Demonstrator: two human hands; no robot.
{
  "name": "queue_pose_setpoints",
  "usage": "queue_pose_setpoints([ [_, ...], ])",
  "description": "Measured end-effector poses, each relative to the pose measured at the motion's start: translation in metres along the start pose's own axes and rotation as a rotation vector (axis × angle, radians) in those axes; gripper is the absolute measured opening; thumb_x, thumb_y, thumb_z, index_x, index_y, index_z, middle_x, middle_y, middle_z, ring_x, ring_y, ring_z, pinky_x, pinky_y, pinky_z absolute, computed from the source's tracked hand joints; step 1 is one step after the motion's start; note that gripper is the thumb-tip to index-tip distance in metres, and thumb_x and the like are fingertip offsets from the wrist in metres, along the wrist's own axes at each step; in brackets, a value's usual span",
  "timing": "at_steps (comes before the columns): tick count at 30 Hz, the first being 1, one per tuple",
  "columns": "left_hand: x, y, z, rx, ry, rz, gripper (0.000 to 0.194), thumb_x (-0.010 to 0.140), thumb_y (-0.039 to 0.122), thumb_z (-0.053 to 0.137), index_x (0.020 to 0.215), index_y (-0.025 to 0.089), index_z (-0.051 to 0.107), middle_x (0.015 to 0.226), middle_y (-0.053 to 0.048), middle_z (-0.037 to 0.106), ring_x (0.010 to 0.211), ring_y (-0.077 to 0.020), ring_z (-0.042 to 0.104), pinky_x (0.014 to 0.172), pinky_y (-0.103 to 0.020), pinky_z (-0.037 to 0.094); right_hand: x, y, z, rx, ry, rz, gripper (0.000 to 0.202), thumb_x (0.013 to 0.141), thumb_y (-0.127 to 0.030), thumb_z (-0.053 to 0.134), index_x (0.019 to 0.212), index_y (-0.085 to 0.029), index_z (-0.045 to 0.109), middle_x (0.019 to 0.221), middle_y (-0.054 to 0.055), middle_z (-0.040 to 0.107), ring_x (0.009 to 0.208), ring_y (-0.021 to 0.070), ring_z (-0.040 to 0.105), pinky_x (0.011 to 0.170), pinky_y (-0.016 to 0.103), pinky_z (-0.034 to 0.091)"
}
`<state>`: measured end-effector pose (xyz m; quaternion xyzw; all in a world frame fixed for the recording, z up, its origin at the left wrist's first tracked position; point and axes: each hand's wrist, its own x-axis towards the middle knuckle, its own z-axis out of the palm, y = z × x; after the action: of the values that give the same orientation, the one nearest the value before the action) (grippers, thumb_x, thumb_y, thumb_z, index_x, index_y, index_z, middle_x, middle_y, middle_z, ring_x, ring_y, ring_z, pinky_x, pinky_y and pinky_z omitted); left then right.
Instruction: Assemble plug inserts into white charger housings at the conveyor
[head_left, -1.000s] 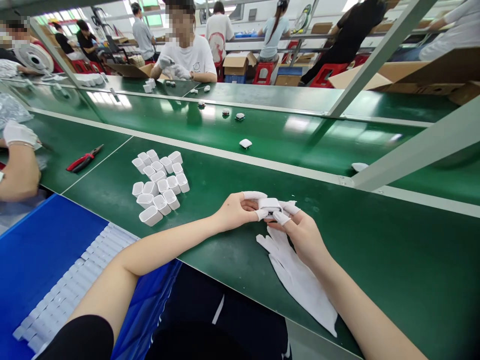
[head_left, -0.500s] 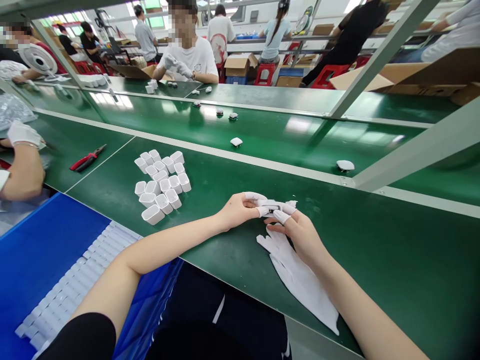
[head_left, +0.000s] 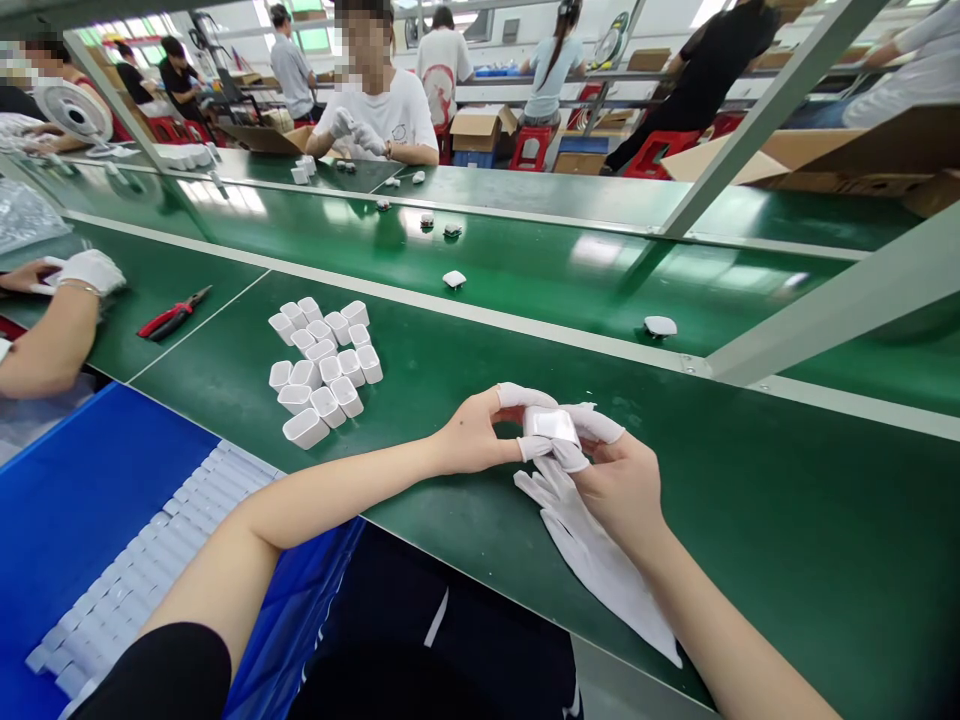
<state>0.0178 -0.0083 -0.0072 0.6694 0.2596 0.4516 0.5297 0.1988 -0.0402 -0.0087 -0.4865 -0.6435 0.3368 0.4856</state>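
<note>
A small white rounded square piece (head_left: 551, 426) is held between my two hands over the green work surface. My left hand (head_left: 484, 430), with white covers on its fingertips, grips the piece's left side. My right hand (head_left: 619, 470), also with white fingertip covers, pinches its right side. Beneath my right hand a flat white glove (head_left: 600, 575) lies on the surface. To the left stand several white open cups (head_left: 328, 370) in a loose cluster.
Red-handled pliers (head_left: 174, 314) lie left of the cups, near a co-worker's gloved hand (head_left: 91, 270). A blue bin (head_left: 82, 480) holds rows of white parts. Small white units (head_left: 454, 280) sit on the green belt (head_left: 555, 285). A metal post (head_left: 832, 285) slants at right.
The piece in my hands has turned so its smooth white face shows. The units on the belt have shifted left. The co-worker's gloved hand at left has moved right.
</note>
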Motion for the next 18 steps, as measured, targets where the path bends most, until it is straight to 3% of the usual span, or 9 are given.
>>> queue_pose_setpoints([
  [3,0.001,0.003,-0.008,0.241,0.004,0.218,0.047,0.076,0.036,0.07,0.119,0.02,0.06,0.117,-0.011,0.061,0.111,-0.0238,0.058,0.097,-0.039,0.049,0.001,-0.004,-0.008,-0.083,-0.055,-0.148,0.045,0.079,-0.037,0.074,0.121,-0.027,0.061,0.11,0.005,0.069,0.095,0.0269,0.067,0.082,0.04,0.055],
  [5,0.001,0.003,-0.016,0.406,-0.032,0.336,0.046,0.073,0.042,0.07,0.114,0.022,0.063,0.113,-0.01,0.063,0.11,-0.0248,0.059,0.1,-0.042,0.047,0.003,-0.008,-0.018,-0.246,-0.064,-0.372,0.053,0.077,-0.036,0.076,0.126,-0.03,0.058,0.112,0.004,0.069,0.097,0.0284,0.067,0.084,0.04,0.055],
  [8,0.001,0.005,-0.03,0.504,-0.235,0.405,0.027,0.07,0.041,0.07,0.093,0.027,0.069,0.099,-0.006,0.069,0.101,-0.0246,0.064,0.101,-0.044,0.047,0.003,-0.014,-0.03,-0.49,0.012,-0.734,0.048,0.073,-0.03,0.08,0.118,-0.03,0.063,0.1,0.005,0.073,0.086,0.0271,0.07,0.078,0.038,0.058],
  [10,-0.001,0.007,-0.036,0.519,-0.384,0.392,0.014,0.068,0.034,0.07,0.081,0.029,0.07,0.09,-0.003,0.071,0.096,-0.0241,0.066,0.101,-0.045,0.047,0.0,-0.016,-0.035,-0.581,0.054,-0.915,0.04,0.072,-0.023,0.08,0.109,-0.029,0.066,0.096,0.006,0.074,0.081,0.0261,0.071,0.075,0.037,0.06],
  [13,-0.003,0.008,-0.039,0.583,-0.487,0.282,0.011,0.063,0.026,0.072,0.072,0.03,0.067,0.081,0.0,0.071,0.092,-0.0237,0.066,0.104,-0.049,0.042,-0.006,-0.018,-0.035,-0.616,0.041,-1.097,0.029,0.072,-0.014,0.074,0.096,-0.029,0.068,0.095,0.006,0.074,0.088,0.0278,0.071,0.075,0.04,0.061],
  [18,-0.004,-0.001,-0.04,0.65,-0.525,0.133,0.016,0.061,0.025,0.076,0.065,0.029,0.061,0.076,0.001,0.068,0.093,-0.0238,0.064,0.106,-0.053,0.037,-0.012,-0.018,-0.035,-0.626,0.025,-1.139,0.033,0.07,-0.005,0.066,0.087,-0.034,0.067,0.091,-0.001,0.075,0.09,0.0271,0.071,0.071,0.04,0.063],
])
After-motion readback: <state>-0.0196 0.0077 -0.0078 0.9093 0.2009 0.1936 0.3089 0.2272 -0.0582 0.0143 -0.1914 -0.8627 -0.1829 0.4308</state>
